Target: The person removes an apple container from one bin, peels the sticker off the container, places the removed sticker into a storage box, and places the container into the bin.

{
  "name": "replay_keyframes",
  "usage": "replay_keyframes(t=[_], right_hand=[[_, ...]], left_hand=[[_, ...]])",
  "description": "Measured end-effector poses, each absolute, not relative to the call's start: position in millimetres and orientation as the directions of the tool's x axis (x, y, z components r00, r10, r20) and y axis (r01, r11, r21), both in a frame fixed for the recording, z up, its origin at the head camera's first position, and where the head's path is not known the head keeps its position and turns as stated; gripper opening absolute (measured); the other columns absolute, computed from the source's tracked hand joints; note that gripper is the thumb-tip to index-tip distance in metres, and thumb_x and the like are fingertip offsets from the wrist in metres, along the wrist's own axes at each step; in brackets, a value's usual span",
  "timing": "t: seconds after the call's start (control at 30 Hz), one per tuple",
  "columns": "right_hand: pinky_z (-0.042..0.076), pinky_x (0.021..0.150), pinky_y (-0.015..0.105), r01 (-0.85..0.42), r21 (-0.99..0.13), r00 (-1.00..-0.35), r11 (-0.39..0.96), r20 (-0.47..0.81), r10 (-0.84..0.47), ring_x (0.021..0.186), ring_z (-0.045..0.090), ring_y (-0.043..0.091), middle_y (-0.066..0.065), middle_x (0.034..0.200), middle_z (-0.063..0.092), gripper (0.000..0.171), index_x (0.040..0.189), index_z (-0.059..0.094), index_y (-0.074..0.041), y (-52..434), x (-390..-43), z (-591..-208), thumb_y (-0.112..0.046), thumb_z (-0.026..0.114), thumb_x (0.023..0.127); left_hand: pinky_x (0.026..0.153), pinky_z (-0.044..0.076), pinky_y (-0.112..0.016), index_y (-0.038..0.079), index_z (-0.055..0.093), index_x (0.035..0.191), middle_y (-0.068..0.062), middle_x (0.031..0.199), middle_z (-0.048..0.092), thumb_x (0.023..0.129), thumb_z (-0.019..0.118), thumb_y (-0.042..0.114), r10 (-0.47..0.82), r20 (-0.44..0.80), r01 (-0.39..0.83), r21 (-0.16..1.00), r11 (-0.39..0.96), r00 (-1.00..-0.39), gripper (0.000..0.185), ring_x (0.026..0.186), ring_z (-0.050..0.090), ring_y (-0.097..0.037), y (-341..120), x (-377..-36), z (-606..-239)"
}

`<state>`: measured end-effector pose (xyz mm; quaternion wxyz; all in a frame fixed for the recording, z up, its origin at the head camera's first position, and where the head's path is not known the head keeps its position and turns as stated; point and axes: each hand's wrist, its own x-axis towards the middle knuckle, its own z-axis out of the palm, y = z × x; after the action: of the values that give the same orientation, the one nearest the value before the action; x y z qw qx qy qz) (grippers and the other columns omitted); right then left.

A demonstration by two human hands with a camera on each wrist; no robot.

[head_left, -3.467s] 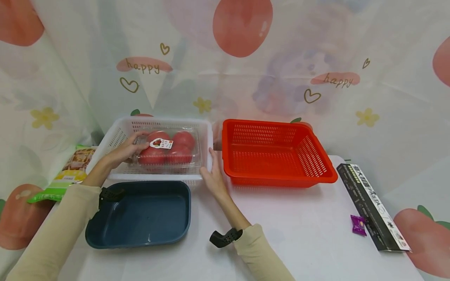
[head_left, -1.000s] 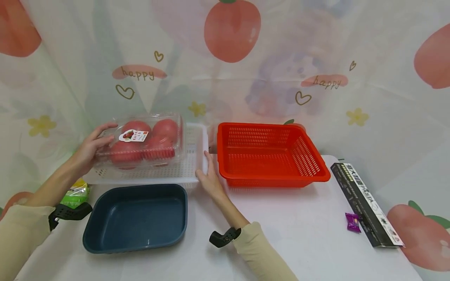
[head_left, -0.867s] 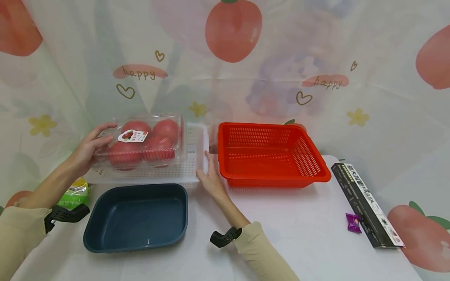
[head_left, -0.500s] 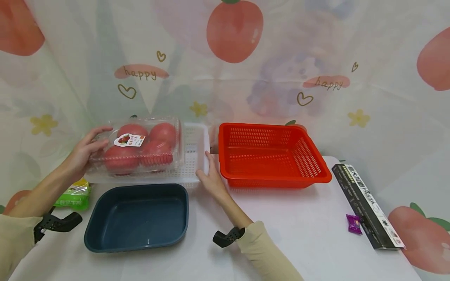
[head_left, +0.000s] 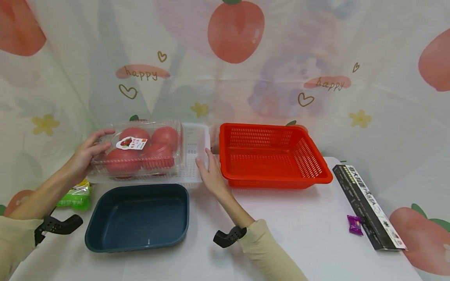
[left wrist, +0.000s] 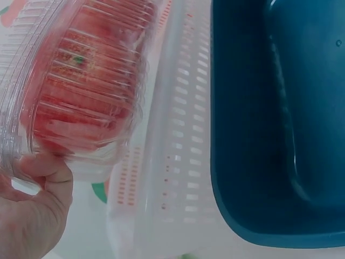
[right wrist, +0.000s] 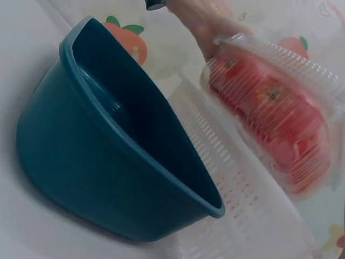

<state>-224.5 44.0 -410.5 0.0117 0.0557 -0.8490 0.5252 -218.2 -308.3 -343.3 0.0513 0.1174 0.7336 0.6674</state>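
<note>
Clear tomato clamshell [head_left: 140, 150] gripped at its left end by left hand [head_left: 86, 154], fingers over the lid, thumb below; lifted out of white basket [head_left: 195, 156], held over that basket's near-left part, tilted slightly. Right hand [head_left: 211, 177] with straight fingers pressed against the white basket's right wall, steadying it, holding nothing. Lift-out looks done; set-down not yet done. Blue tub [head_left: 138, 216] just near of the white basket, nothing in it; red basket [head_left: 274, 156] to the right, nothing in it. Green packet [head_left: 75, 195] at far left; black box [head_left: 369, 207] and purple candy [head_left: 355, 225] at right, untouched.
</note>
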Motion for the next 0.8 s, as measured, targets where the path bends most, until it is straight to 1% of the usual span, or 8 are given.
replay_keyframes(t=[0.2,0.3,0.37,0.47,0.53,0.6,0.67,0.8], right_hand=[[0.030,0.115,0.057,-0.194,-0.888,-0.981,0.417,0.173,-0.087,0.141,0.029,0.025,0.001,0.158,0.027,0.065,0.152,0.027,-0.025,43,-219,-403,-0.053,0.044,0.096],[0.037,0.112,0.053,-0.278,-0.886,-0.960,0.371,0.246,-0.131,0.139,0.036,0.025,-0.001,0.156,0.029,0.062,0.152,0.028,-0.029,41,-220,-397,-0.052,0.045,0.096],[0.045,0.105,0.048,-0.315,-0.889,-0.947,0.333,0.269,-0.176,0.134,0.044,0.024,-0.002,0.154,0.032,0.060,0.151,0.027,-0.035,39,-221,-391,-0.053,0.044,0.096],[0.055,0.091,0.041,-0.339,-0.896,-0.930,0.286,0.273,-0.247,0.119,0.056,0.023,0.001,0.150,0.037,0.060,0.150,0.026,-0.040,35,-223,-382,-0.057,0.044,0.095],[0.056,0.082,0.036,-0.347,-0.891,-0.923,0.294,0.269,-0.275,0.106,0.060,0.023,0.005,0.145,0.041,0.061,0.150,0.027,-0.039,32,-225,-375,-0.058,0.043,0.095],[0.056,0.078,0.033,-0.357,-0.885,-0.916,0.299,0.270,-0.295,0.097,0.060,0.024,0.009,0.137,0.046,0.062,0.151,0.028,-0.035,30,-227,-371,-0.057,0.044,0.095],[0.055,0.076,0.030,-0.366,-0.878,-0.910,0.308,0.269,-0.314,0.097,0.059,0.023,0.008,0.131,0.050,0.062,0.152,0.028,-0.033,29,-229,-367,-0.055,0.045,0.096],[0.053,0.071,0.027,-0.370,-0.867,-0.900,0.334,0.245,-0.361,0.093,0.056,0.021,0.005,0.114,0.056,0.063,0.152,0.026,-0.038,28,-230,-362,-0.056,0.046,0.095]], left_hand=[[0.064,0.054,-0.019,0.034,0.040,0.135,0.005,0.117,0.040,0.103,0.040,0.020,0.254,0.077,0.100,0.992,0.075,-0.964,0.034,0.085,0.059,-0.003,-308,-219,-345],[0.065,0.054,-0.020,0.034,0.039,0.135,0.005,0.118,0.040,0.104,0.039,0.021,0.259,0.074,0.100,0.991,0.089,-0.963,0.034,0.087,0.059,-0.002,-308,-219,-345],[0.066,0.055,-0.020,0.034,0.038,0.136,0.005,0.118,0.039,0.104,0.039,0.022,0.261,0.070,0.098,0.990,0.097,-0.963,0.034,0.087,0.059,-0.002,-308,-219,-345],[0.067,0.055,-0.020,0.034,0.038,0.136,0.005,0.118,0.040,0.104,0.039,0.022,0.263,0.065,0.093,0.991,0.094,-0.963,0.035,0.088,0.060,-0.003,-308,-218,-345],[0.066,0.055,-0.020,0.034,0.038,0.136,0.005,0.118,0.040,0.104,0.039,0.022,0.264,0.062,0.088,0.992,0.086,-0.963,0.035,0.088,0.060,-0.003,-308,-218,-345],[0.066,0.055,-0.020,0.034,0.038,0.136,0.005,0.118,0.040,0.103,0.039,0.022,0.264,0.058,0.082,0.993,0.082,-0.963,0.035,0.088,0.060,-0.003,-307,-217,-344],[0.066,0.056,-0.021,0.035,0.038,0.136,0.005,0.118,0.041,0.103,0.040,0.022,0.264,0.055,0.079,0.993,0.083,-0.963,0.035,0.088,0.061,-0.003,-306,-216,-343],[0.067,0.056,-0.021,0.036,0.038,0.136,0.006,0.118,0.042,0.103,0.040,0.021,0.265,0.051,0.085,0.989,0.119,-0.963,0.036,0.089,0.061,-0.003,-301,-212,-341]])
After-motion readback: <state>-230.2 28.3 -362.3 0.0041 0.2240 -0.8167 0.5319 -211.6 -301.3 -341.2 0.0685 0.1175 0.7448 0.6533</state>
